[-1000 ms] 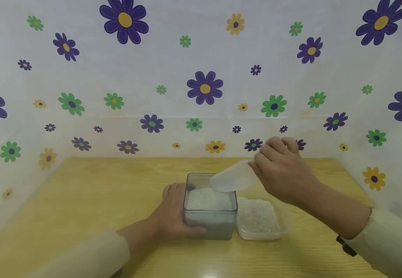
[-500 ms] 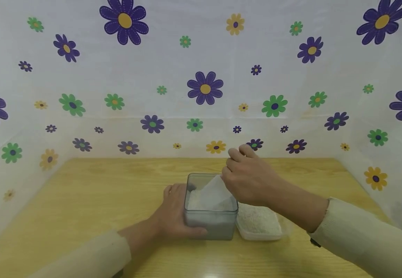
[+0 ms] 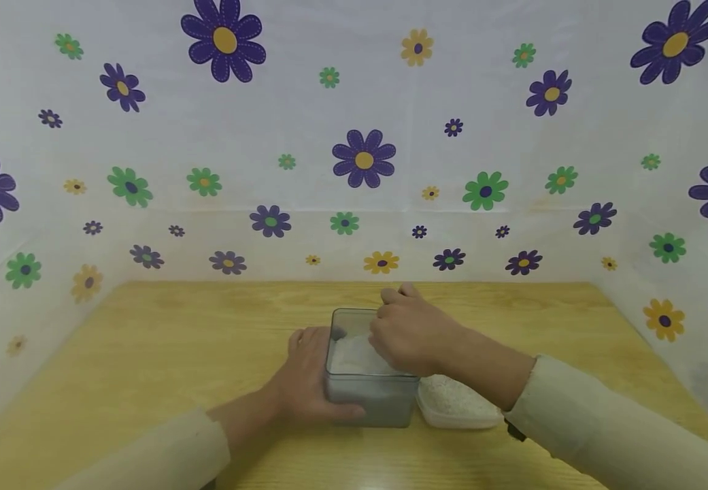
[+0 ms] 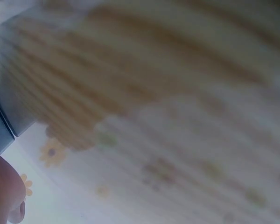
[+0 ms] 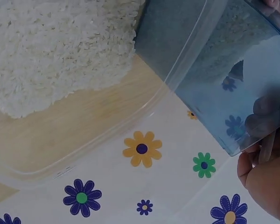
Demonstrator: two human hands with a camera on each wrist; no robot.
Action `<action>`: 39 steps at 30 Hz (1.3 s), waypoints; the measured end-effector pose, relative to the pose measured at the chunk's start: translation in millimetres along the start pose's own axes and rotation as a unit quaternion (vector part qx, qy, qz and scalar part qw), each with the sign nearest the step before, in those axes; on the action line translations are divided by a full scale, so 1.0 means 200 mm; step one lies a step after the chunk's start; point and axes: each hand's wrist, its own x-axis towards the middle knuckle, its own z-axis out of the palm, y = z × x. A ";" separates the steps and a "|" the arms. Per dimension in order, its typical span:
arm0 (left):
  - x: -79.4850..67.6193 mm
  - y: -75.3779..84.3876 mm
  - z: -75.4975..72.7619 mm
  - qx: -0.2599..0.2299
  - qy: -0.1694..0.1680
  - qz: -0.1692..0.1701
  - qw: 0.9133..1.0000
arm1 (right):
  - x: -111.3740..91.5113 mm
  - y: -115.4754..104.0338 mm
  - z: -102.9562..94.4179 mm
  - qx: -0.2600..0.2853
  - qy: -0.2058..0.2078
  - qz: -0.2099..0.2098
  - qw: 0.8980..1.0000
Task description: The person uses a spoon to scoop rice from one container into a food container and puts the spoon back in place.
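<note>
A clear grey square container (image 3: pixel 372 403) with white rice inside stands mid-table. My left hand (image 3: pixel 306 384) grips its left side, thumb along the front wall. My right hand (image 3: pixel 411 335) is at the container's open top with fingers curled round the handle of a translucent white scoop (image 3: pixel 356 350). The scoop's blade is down inside the container, and the hand covers part of it. In the right wrist view my right hand (image 5: pixel 268 179) shows at the right edge beside the bluish container wall (image 5: pixel 210 100). The left wrist view is mostly blurred.
A low clear tub (image 3: pixel 460 420) of rice (image 5: pixel 60 51) sits right beside the grey container, partly under my right forearm. In the right wrist view, some of the tub's bottom shows bare. A white flowered cloth (image 3: pixel 305 122) surrounds the wooden table (image 3: pixel 176 354).
My right hand has moved left and down from above the tub, lowering the scoop into the grey container. My left hand has stayed on the container.
</note>
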 end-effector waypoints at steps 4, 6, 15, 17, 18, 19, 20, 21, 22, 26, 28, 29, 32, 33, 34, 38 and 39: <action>0.00 0.01 -0.01 -0.011 -0.003 -0.004 1.000 | 0.00 0.01 0.01 0.016 0.001 -0.001 1.000; 0.00 0.01 -0.02 -0.015 -0.007 -0.009 1.000 | 0.00 0.01 0.01 0.017 0.004 -0.005 1.000; -0.01 0.01 -0.01 -0.009 -0.012 -0.015 1.000 | -0.01 0.02 0.02 0.023 0.017 -0.011 1.000; -0.01 0.01 -0.01 -0.011 -0.011 -0.012 1.000 | -0.01 0.02 0.03 0.031 0.017 -0.010 0.999; -0.01 0.01 -0.01 -0.012 -0.010 -0.010 1.000 | -0.01 0.02 0.03 0.034 0.017 -0.008 0.999; -0.02 0.01 0.00 -0.015 -0.009 -0.010 1.000 | -0.01 0.01 0.04 0.035 0.019 -0.007 0.999; -0.02 0.01 0.00 -0.016 -0.008 -0.011 1.000 | -0.02 0.01 0.04 0.035 0.022 -0.005 0.999; -0.02 0.01 0.00 -0.014 -0.006 -0.009 1.000 | -0.02 0.01 0.04 0.034 0.025 -0.002 0.999; -0.03 0.01 0.00 -0.014 -0.004 -0.009 1.000 | -0.02 0.01 0.05 0.034 0.028 0.001 0.999; -0.04 0.01 0.01 -0.018 -0.005 -0.017 1.000 | -0.02 0.01 0.06 0.033 0.043 0.013 0.998; -0.04 0.00 0.02 -0.023 -0.005 -0.017 1.000 | -0.03 0.01 0.07 0.037 0.050 0.021 0.998; -0.04 0.00 0.02 -0.023 -0.004 -0.015 1.000 | -0.03 0.01 0.07 0.040 0.055 0.026 0.997; -0.03 0.00 0.02 -0.013 -0.002 -0.007 1.000 | -0.04 0.02 0.07 0.051 0.070 0.037 0.996; -0.02 0.00 0.02 -0.008 -0.002 -0.006 1.000 | -0.04 0.03 0.07 0.055 0.074 0.039 0.995; -0.02 0.00 0.02 -0.003 -0.003 -0.005 1.000 | -0.04 0.03 0.07 0.056 0.079 0.042 0.994; 0.00 0.01 0.01 0.001 -0.009 -0.010 1.000 | -0.05 0.04 0.06 0.062 0.096 0.046 0.992; 0.00 0.01 0.01 0.000 -0.010 -0.011 1.000 | -0.05 0.04 0.05 0.063 0.101 0.048 0.992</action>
